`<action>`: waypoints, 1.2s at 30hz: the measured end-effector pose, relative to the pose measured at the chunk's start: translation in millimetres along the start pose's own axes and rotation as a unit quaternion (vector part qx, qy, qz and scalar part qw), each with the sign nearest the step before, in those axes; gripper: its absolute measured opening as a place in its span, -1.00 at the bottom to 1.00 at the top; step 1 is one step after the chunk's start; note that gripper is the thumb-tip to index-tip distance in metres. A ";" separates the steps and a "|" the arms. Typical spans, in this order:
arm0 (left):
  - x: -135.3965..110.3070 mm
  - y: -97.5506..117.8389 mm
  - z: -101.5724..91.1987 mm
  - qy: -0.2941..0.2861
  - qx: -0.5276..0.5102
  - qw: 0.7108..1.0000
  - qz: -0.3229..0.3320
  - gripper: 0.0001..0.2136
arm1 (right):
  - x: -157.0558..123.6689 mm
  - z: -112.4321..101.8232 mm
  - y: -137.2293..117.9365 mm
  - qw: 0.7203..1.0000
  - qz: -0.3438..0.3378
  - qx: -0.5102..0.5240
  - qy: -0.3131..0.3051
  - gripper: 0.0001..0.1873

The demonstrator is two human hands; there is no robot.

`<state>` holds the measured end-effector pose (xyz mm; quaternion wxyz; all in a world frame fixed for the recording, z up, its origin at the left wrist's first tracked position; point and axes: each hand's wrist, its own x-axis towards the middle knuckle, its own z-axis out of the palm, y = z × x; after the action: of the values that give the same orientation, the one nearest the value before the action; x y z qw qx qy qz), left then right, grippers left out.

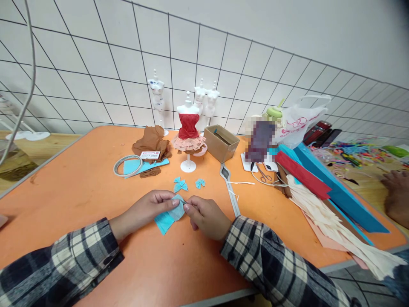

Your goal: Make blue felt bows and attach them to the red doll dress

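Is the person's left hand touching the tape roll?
No, the left hand holds light-blue material, while the tape roll lies apart, farther back.

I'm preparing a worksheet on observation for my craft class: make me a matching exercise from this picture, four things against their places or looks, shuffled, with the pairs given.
Things
1. Tape roll
2. Light blue paper
3. Cardboard box
4. Dressed mannequin

Places or looks
A. Red top, ruffled pink skirt
B. Between left hand and right hand
C. Brown, open-topped
D. Partly over a blue sheet

Pairs: 1-D, 2-B, 3-C, 4-A
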<state>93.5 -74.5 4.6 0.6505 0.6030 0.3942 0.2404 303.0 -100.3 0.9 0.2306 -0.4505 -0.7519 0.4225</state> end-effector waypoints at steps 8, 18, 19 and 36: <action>1.7 -5.1 -2.3 -0.010 0.008 1.000 0.008 -0.69 | -0.1 -0.1 -1.7 1.000 0.001 0.007 0.002 -0.74; 1.1 -1.3 0.0 -0.008 0.008 1.000 0.009 -0.69 | 0.4 1.4 1.0 1.000 -0.015 0.007 0.010 -0.72; 1.3 -0.7 0.9 -0.004 0.000 1.000 0.009 -0.70 | 0.4 1.3 1.1 1.000 -0.015 0.008 0.011 -0.72; 1.4 -1.6 2.4 0.056 -0.053 0.997 0.003 -0.73 | 0.5 0.0 1.5 1.000 0.003 0.000 -0.007 -0.70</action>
<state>95.9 -75.1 2.6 0.6581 0.5543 0.4144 0.2964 303.5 -99.5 -0.3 0.2241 -0.4493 -0.7523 0.4265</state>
